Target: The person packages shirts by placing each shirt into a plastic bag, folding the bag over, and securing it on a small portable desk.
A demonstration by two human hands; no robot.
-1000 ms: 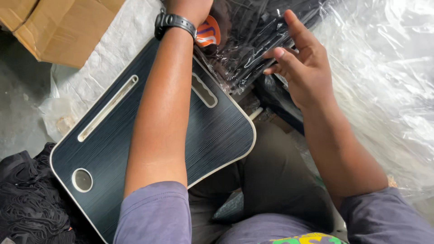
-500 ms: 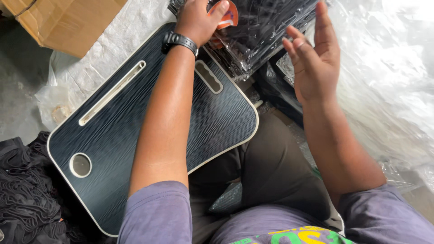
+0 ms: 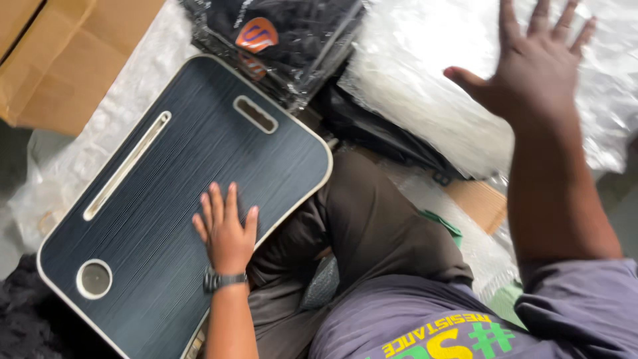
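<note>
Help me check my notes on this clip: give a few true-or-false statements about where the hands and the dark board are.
1. The left hand lies flat on the dark lap board. True.
2. The right hand grips a cardboard box. False: it is raised, fingers spread, holding nothing.
3. The board has a round recess near one corner. True.
4. The wristwatch is on the right wrist. False: it is on the left.

Cardboard box [image 3: 63,50], clear plastic sheeting [image 3: 425,73], bagged black items [image 3: 292,33].
</note>
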